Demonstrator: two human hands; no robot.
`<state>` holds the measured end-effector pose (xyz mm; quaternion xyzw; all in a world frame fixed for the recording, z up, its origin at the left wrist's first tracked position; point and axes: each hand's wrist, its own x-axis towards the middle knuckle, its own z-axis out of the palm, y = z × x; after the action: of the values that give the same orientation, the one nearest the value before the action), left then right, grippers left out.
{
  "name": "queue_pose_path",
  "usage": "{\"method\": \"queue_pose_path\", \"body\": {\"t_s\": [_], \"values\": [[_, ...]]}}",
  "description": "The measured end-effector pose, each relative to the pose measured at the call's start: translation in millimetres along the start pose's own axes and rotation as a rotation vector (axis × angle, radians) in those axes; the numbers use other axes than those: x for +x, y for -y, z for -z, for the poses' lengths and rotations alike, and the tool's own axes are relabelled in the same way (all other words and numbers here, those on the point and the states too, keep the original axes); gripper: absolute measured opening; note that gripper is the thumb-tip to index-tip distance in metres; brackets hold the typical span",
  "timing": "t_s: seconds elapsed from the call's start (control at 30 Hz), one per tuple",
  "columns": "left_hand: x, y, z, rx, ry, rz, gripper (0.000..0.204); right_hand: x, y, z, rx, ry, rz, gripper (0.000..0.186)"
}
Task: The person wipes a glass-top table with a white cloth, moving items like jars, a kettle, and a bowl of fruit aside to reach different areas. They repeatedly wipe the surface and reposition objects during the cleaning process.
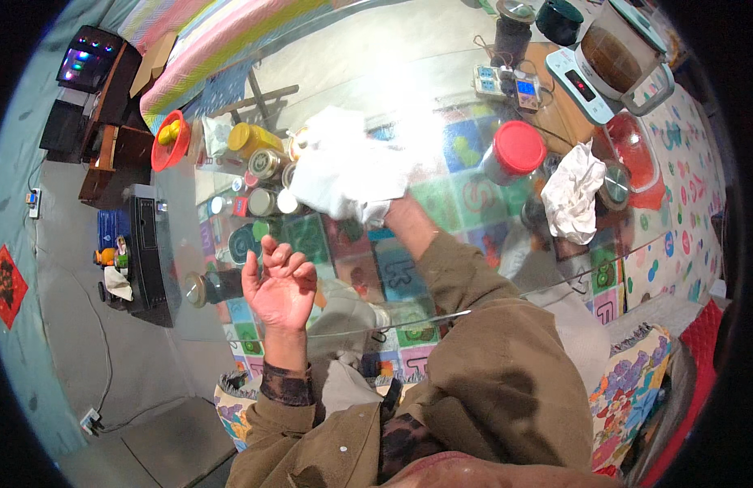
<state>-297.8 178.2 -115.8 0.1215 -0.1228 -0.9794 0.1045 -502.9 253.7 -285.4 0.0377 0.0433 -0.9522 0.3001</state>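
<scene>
My left hand is raised over the near left part of the glass table, palm up. Its fingers are loosely bent and apart, with nothing in them. A white cloth is bunched around my right hand, which hides its fingers; only the wrist comes out of the folds. Cloth and hand are at the middle of the table, against a cluster of jars on the left. That cluster has a yellow-lidded jar, a metal-lidded glass jar and several small bottles, one with a white cap.
A red-lidded jar, crumpled white paper and a red plastic box stand on the right. Farther back are a glass kettle, a white scale and a power strip. An orange bowl sits far left; a dark jar lies near left.
</scene>
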Motion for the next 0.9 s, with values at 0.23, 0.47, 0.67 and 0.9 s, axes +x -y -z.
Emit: {"method": "queue_pose_path", "body": {"t_s": [0.23, 0.47, 0.67, 0.9], "values": [[-10.3, -2.7, -1.3, -0.057, -0.02, 0.001, 0.037, 24.0, 205.5, 21.0, -0.166, -0.102, 0.58, 0.046], [-1.9, 12.9, 1.2, 0.021, -0.121, 0.019, 0.037, 55.3, 72.0, 7.0, -0.035, -0.041, 0.434, 0.046], [0.1, 14.9, 1.3, 0.041, -0.167, -0.005, 0.037, 43.7, 3.9, -17.5, 0.157, 0.107, -0.021, 0.045], [-7.4, 5.7, 2.0, 0.003, -0.114, -0.006, 0.038, 42.7, 157.6, -2.0, -0.05, -0.034, 0.478, 0.045]]}}
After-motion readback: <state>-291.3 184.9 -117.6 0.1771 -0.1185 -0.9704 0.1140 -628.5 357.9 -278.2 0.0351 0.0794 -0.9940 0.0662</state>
